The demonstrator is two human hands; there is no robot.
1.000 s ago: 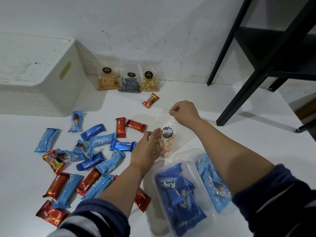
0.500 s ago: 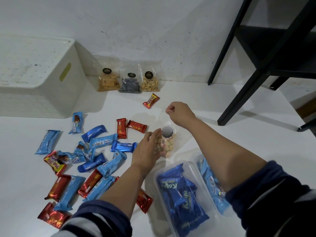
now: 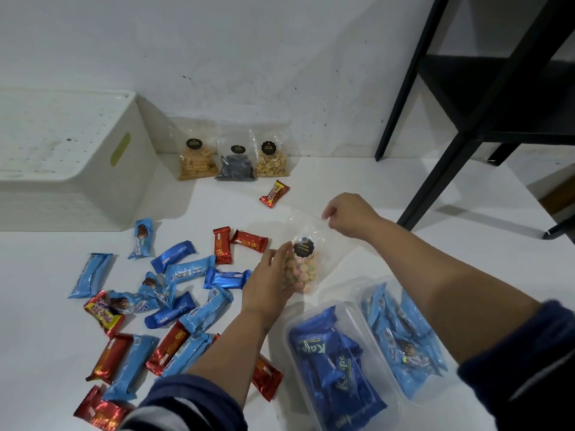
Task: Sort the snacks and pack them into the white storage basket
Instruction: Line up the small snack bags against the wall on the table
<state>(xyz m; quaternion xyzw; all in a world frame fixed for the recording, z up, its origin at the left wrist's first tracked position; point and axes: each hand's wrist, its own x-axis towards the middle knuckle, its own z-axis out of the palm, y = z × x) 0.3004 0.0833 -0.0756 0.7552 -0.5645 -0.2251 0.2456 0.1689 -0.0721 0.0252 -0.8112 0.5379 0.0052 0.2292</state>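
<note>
A clear bag of small pastel biscuits [image 3: 306, 262] with a black round label is held between both hands at mid-table. My left hand [image 3: 269, 283] cups its lower side; my right hand [image 3: 348, 217] pinches its top corner. The white storage basket [image 3: 93, 181] stands upside down at the far left. Three more clear snack bags [image 3: 236, 161] lean against the wall. Several blue and red wrapped bars [image 3: 174, 293] lie scattered to the left. Two clear tubs hold sorted packs: dark blue ones [image 3: 336, 362] and light blue ones [image 3: 401, 331].
A black metal shelf frame [image 3: 435, 144] stands on the table at the right, its legs close to my right hand. One red-and-yellow bar [image 3: 274, 193] lies alone near the wall bags. The white wall runs along the back.
The biscuit bag has been raised a little and stretched upright between my hands. My right hand keeps its pinch on the top corner; the left hand stays against the bag.
</note>
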